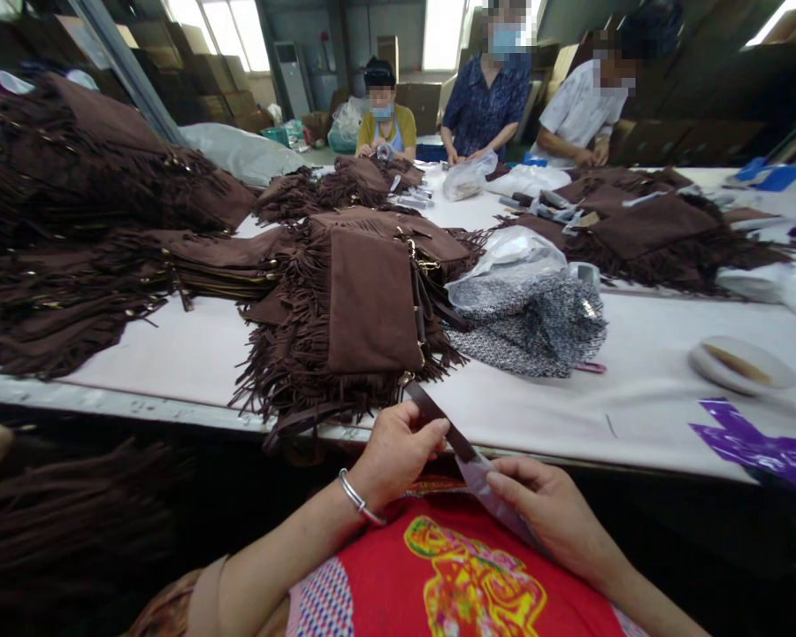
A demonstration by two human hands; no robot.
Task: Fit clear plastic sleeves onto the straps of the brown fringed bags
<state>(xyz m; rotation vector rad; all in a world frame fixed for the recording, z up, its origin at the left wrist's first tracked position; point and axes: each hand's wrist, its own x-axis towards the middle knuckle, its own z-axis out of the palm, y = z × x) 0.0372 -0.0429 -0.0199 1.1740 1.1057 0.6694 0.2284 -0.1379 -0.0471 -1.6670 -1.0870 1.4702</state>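
1. Red apron (478, 566) with a yellow printed figure covers the worker's lap, directly beneath both hands.
2. Left grip (393, 453): closed, with thumb and forefinger pinching a dark brown strap (438, 416). A silver bangle (358, 497) circles that wrist.
3. Right grip (554, 497): closed, with thumb and fingers pinching a translucent plastic sleeve (475, 478). The strap's lower end meets the sleeve's mouth; how far it runs inside I cannot tell.
4. Strap position: slanted between the hands at the near edge of the counter (650, 398). Its upper end is by the lower right corner of a brown pouch (375, 301); I cannot make out the join.
5. Pouch: lying flat on fringed brown pieces, gold-coloured hardware along its right side.
6. Right of the pouch: black-and-white woven fabric (537, 323), with clear plastic wrap (508, 257) against it. Farther right are a shallow dish (783, 376) and glossy purple plastic (762, 442).
7. Left side: a tall heap of fringed brown goods (93, 150).
8. Across the counter I observe three co-workers, in a yellow top (408, 128), a dark patterned shirt (484, 102) and a white shirt (587, 106).
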